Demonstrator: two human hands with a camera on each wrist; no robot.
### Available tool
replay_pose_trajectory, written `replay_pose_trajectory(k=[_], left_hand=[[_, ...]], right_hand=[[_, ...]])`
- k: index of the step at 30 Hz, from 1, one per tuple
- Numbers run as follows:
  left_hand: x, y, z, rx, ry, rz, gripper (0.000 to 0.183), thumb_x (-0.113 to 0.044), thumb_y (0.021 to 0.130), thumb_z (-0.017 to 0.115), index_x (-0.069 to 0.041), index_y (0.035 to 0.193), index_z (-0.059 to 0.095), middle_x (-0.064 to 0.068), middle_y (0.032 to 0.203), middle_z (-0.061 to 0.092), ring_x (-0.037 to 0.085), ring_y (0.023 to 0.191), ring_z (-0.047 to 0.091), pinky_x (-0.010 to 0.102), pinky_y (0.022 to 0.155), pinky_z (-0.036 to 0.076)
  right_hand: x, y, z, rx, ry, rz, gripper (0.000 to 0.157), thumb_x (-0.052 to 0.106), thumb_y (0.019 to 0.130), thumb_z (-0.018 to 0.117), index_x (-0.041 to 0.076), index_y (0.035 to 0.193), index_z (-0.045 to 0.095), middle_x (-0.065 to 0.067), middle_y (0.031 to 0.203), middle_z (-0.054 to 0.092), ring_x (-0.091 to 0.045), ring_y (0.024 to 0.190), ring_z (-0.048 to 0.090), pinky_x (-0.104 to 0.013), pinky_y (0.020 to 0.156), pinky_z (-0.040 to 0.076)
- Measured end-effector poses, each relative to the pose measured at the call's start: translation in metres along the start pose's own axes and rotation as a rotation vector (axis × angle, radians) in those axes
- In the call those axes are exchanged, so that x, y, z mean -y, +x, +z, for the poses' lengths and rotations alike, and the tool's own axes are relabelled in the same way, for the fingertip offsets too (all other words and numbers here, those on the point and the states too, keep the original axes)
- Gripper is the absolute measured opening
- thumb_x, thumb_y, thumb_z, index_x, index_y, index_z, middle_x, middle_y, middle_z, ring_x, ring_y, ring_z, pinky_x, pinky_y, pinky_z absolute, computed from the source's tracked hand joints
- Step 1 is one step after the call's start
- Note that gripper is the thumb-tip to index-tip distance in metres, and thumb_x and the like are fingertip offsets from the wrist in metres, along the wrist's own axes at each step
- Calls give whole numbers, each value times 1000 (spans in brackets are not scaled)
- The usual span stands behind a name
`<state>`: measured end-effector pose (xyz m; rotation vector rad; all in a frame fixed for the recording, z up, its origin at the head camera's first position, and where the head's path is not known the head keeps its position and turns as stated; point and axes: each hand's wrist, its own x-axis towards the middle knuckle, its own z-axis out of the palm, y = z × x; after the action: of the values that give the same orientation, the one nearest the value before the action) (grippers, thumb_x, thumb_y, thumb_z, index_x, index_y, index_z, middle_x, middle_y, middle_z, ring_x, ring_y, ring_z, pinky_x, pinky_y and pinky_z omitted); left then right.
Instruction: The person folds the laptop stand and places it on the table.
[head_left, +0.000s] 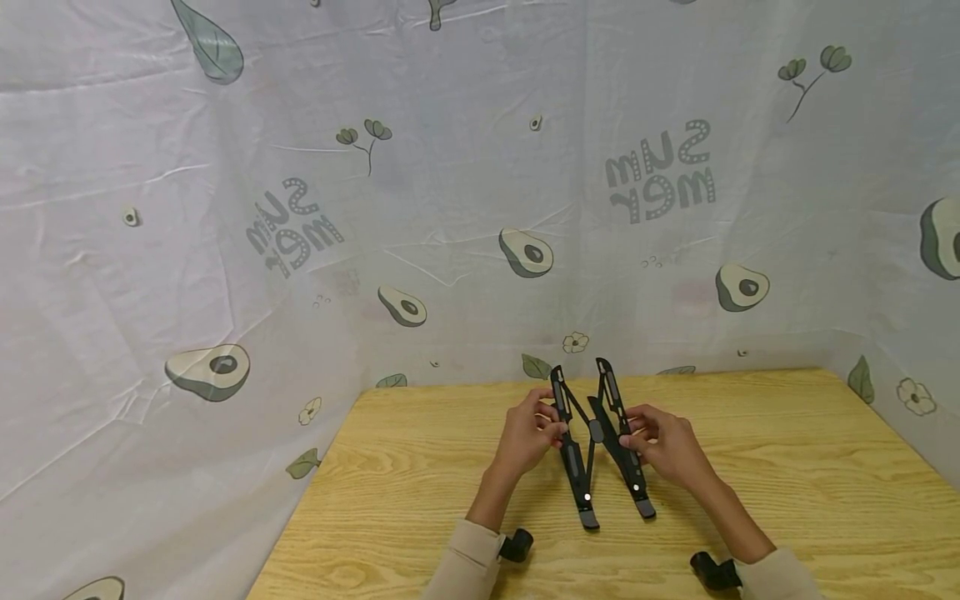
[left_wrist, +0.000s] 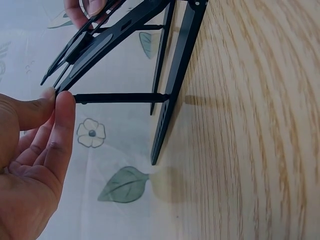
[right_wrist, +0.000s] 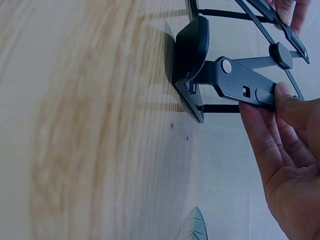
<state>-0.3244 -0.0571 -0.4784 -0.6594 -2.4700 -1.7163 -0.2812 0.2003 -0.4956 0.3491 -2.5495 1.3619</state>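
Observation:
A black folding laptop stand (head_left: pixel 596 431) stands spread on the table, its two long side arms joined by crossed bars at a round hub. Grey pads line the arms, and small lips turn up at the near ends. My left hand (head_left: pixel 527 429) pinches the left arm between thumb and fingers, around its middle. On the other side, my right hand (head_left: pixel 663 442) grips the right arm the same way. In the left wrist view the stand's raised upper arm (left_wrist: pixel 107 47) rests on a thin strut above its base bar. The right wrist view shows my thumb (right_wrist: pixel 290 105) on the arm's edge.
The wood-grain table (head_left: pixel 420 467) extends around the stand on every side. Behind it and at the left hangs a pale sheet (head_left: pixel 450 183) printed with avocados, leaves and lettering. Black wrist-worn devices (head_left: pixel 517 546) sit by both sleeves, close above the tabletop.

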Motion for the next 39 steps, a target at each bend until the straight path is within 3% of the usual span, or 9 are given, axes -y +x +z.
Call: replay_pose_trajectory(k=[39], left_hand=[[-1, 1, 16, -6, -38, 35, 53, 10, 96, 73, 0, 146, 56, 17, 100, 72, 6, 76, 72, 54, 72, 67]], right_hand=[[3, 0, 7, 2, -2, -7, 37, 5, 97, 78, -3, 131, 68, -16, 107, 76, -16, 82, 75, -23, 60, 61]])
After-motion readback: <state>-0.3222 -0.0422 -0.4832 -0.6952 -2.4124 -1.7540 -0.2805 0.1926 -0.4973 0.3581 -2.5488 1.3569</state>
